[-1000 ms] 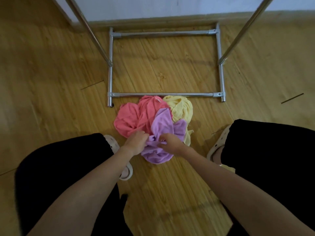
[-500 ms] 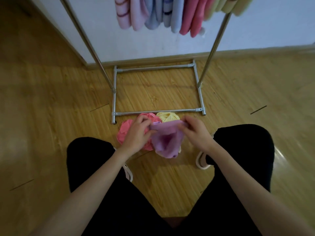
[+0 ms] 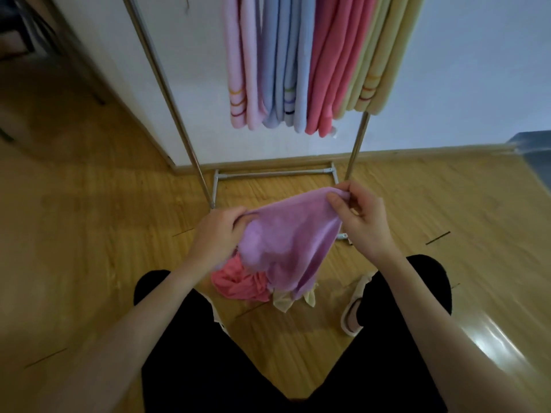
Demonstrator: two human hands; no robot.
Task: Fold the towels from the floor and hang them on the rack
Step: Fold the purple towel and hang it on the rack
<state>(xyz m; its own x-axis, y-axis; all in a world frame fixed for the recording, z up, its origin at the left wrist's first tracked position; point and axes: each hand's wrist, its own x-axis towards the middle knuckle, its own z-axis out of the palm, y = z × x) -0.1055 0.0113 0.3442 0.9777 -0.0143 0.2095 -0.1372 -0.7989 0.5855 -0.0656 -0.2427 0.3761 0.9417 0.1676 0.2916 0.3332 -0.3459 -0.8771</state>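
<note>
Both hands pinch the soft purple terry towel above the floor pile: left hand bunching one end, right hand at a far corner. Light and limp, I'd hold it by corners.

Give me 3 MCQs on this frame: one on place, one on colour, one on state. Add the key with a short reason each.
1. Where is the pink towel?
A. on the rack
B. on the floor, below the held towel
C. in the right hand

2. What colour is the towel held up?
A. purple
B. blue
C. yellow

3. How is the held towel gripped?
A. left hand only
B. right hand only
C. both hands

Key:
1 B: it lies crumpled on the wooden floor beside a yellow towel.
2 A: the purple towel hangs between the hands.
3 C: the left hand grips one end and the right hand pinches the other.
</note>
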